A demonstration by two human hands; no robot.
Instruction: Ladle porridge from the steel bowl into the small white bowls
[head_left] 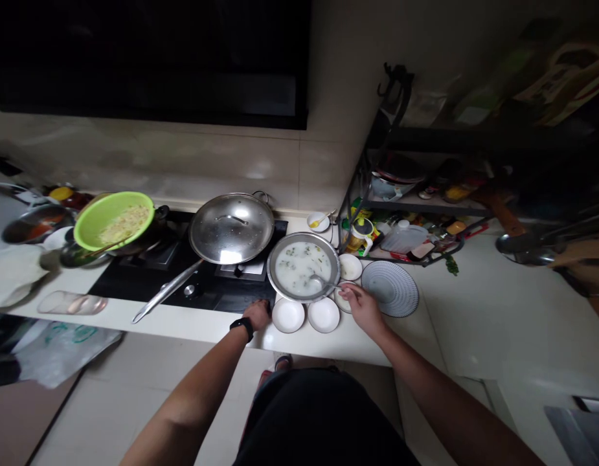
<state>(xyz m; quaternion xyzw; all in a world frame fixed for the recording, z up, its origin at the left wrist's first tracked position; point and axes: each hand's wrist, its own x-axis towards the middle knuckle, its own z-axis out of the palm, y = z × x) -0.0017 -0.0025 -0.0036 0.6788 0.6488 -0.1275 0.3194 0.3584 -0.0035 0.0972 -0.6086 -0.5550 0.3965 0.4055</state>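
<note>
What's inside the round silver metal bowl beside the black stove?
Cloudy white liquid with dark green bits, plus the head of a silver metal spoon held in the right hand. The liquid hides the bottom of the bowl and anything lying there.

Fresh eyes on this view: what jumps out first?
Probably the lime-green bowl at the left, its colour bright against the dim kitchen. Then the shiny lid mid-stove, and right of it the metal bowl of milky liquid, where the right hand holds a spoon.
</note>
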